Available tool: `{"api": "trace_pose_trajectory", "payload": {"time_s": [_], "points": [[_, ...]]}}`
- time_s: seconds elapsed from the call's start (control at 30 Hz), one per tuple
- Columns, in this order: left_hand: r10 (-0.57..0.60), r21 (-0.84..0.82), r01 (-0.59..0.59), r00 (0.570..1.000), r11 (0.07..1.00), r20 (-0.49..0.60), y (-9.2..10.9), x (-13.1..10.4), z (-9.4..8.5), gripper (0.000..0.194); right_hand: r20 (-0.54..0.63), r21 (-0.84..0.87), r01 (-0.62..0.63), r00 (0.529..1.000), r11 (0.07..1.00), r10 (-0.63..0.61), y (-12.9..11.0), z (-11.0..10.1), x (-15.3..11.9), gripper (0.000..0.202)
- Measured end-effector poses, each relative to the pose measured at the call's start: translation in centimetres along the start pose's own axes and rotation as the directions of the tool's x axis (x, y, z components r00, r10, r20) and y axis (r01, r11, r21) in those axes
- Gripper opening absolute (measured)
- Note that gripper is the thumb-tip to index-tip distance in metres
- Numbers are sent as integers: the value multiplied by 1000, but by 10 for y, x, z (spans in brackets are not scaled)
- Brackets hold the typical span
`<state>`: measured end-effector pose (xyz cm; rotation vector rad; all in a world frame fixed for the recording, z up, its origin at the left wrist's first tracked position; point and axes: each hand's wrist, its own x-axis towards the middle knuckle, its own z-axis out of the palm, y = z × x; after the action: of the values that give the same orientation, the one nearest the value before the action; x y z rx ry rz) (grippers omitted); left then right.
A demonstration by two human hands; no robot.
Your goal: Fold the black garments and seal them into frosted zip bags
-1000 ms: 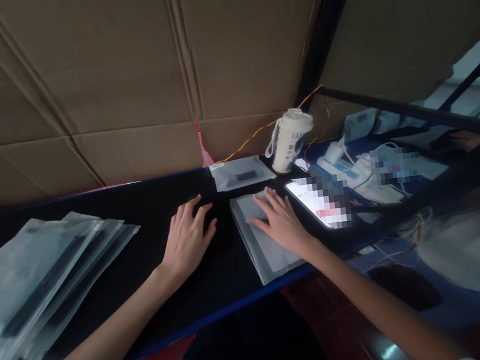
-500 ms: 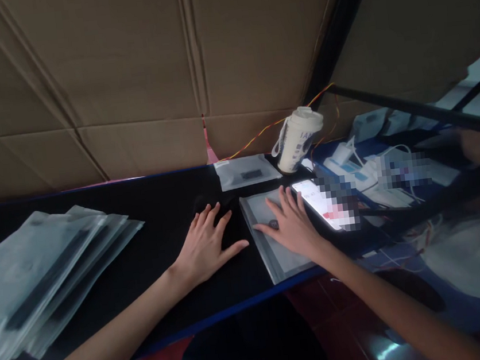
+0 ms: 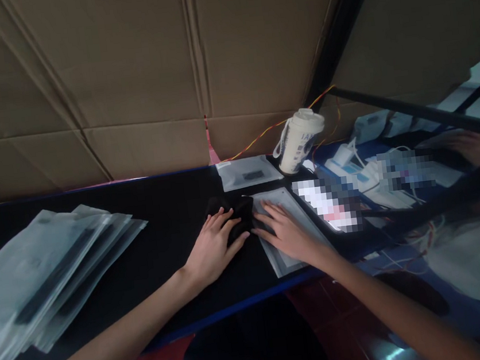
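Observation:
A dark, soft-looking black item, perhaps folded cloth [image 3: 240, 208], lies on the black table and blends into it, so its outline is hard to make out. My left hand [image 3: 215, 247] rests on it, palm down, with the fingers apart. Just right of it, a frosted zip bag [image 3: 282, 266] lies flat near the front edge. Over that bag's left part is my right hand [image 3: 289, 235], its fingers stretched out and the tips by the black item's right side. Neither hand visibly grips anything.
Several frosted bags [image 3: 59, 264] lie fanned at the left. Behind the hands are a smaller bag [image 3: 250, 172] and a white cup [image 3: 300, 141]. A phone [image 3: 325, 205] lies at the right, near white power strips [image 3: 352, 173]. Another person's hand [image 3: 474, 144] shows far right.
My right hand has shifted left across the zip bag, towards the black item. The black item now shows bunched between my hands. My left hand has moved slightly right.

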<state>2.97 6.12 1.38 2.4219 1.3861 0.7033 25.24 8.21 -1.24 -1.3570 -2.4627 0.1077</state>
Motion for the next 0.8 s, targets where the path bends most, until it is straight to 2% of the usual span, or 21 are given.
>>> {"api": "trace_pose_trajectory", "payload": {"time_s": [0.07, 0.13, 0.23, 0.3, 0.37, 0.4, 0.43, 0.5, 0.53, 0.57, 0.6, 0.63, 0.7, 0.73, 0.8], "points": [[-73, -155, 65, 996, 986, -46, 1, 2, -3, 41, -10, -1, -3, 1000, 1000, 3, 2, 0, -1, 51], [-237, -343, 194, 968, 919, -86, 2, 3, -8, 42, -23, -5, -2, 1000, 1000, 2, 4, 0, -2, 51], [-506, -654, 334, 858, 679, -87, 1, 2, -20, 46, -40, -5, 8, 999, 1000, -8, 5, 1, -5, 50], [-628, -809, 327, 776, 488, -65, -4, -6, -27, 47, -53, 3, 15, 999, 1000, -15, 6, 2, -7, 49], [-710, -873, 295, 700, 388, -79, -11, -20, -32, 43, -80, 13, 15, 997, 1000, -14, 7, 3, -7, 47], [-741, -877, 280, 661, 390, -118, -16, -29, -34, 42, -99, 21, 16, 995, 1000, -14, 7, 4, -8, 46], [-753, -858, 265, 630, 439, -190, -20, -38, -37, 44, -120, 35, 21, 993, 999, -17, 7, 3, -8, 44], [-692, -710, 269, 594, 651, -410, -27, -57, -41, 53, -173, 73, 50, 984, 996, -37, 4, 0, -8, 38], [-610, -571, 286, 596, 769, -523, -29, -66, -43, 54, -205, 94, 77, 977, 993, -56, 1, -3, -8, 34], [-500, -402, 303, 618, 864, -607, -29, -72, -45, 52, -235, 111, 109, 969, 988, -80, -3, -6, -8, 30], [-385, -234, 309, 662, 922, -643, -28, -77, -47, 47, -263, 123, 140, 959, 982, -104, -7, -9, -8, 27], [-290, -97, 297, 726, 950, -624, -25, -79, -48, 40, -288, 128, 169, 949, 977, -127, -13, -13, -7, 24], [-144, 88, 213, 860, 973, -490, -17, -78, -46, 28, -318, 134, 215, 934, 967, -163, -26, -19, -5, 20], [-86, 156, 160, 912, 975, -400, -13, -74, -43, 27, -325, 137, 234, 929, 963, -179, -32, -21, -4, 18], [-13, 286, 77, 976, 955, -218, -4, -63, -37, 32, -330, 139, 265, 921, 954, -208, -45, -24, -2, 15]]}}
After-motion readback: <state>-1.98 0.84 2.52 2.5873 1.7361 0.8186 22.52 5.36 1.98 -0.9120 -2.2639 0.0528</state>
